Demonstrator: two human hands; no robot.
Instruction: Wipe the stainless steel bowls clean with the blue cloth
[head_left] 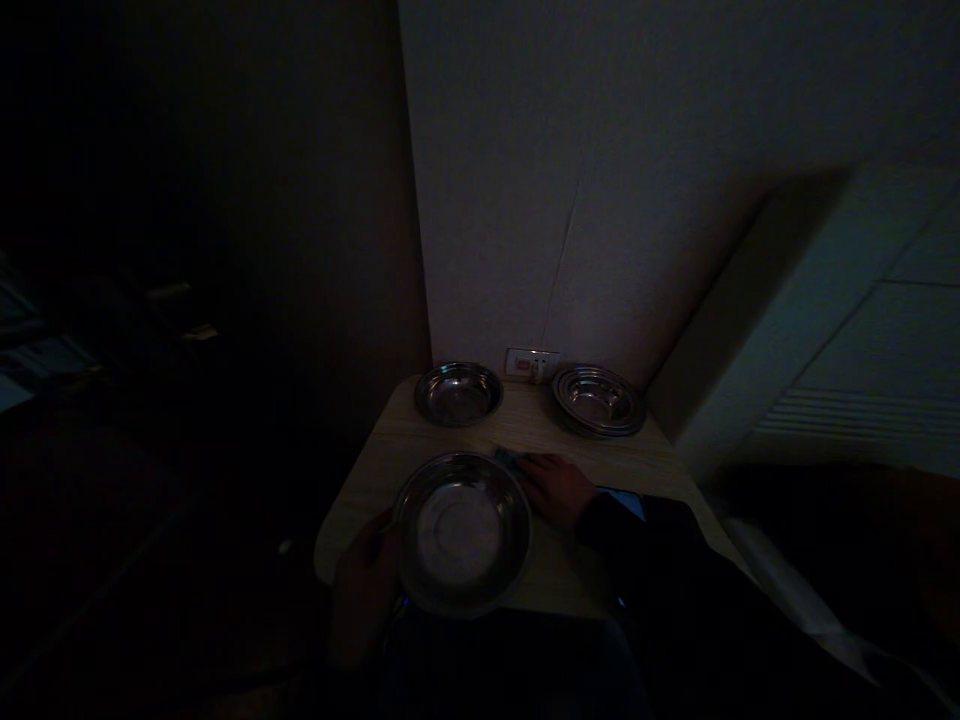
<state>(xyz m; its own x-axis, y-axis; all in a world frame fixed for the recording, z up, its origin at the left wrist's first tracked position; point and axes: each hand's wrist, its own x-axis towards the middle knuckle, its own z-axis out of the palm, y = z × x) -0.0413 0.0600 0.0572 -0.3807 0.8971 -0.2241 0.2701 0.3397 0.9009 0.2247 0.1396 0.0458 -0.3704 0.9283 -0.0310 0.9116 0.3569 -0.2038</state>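
The scene is very dark. My left hand (367, 570) grips the left rim of a shiny steel bowl (463, 530) held over the near edge of a small wooden table (420, 440). My right hand (553, 487) lies on the table just right of the bowl, fingers curled over a teal cloth (507, 457) whose corner shows beyond the bowl's far rim. My dark sleeve runs back from that hand.
A single steel bowl (458, 392) sits at the table's back left. A stack of steel bowls (598, 399) sits at the back right. A wall socket (533, 362) is between them. White wall behind, a white panelled door (847, 360) to the right.
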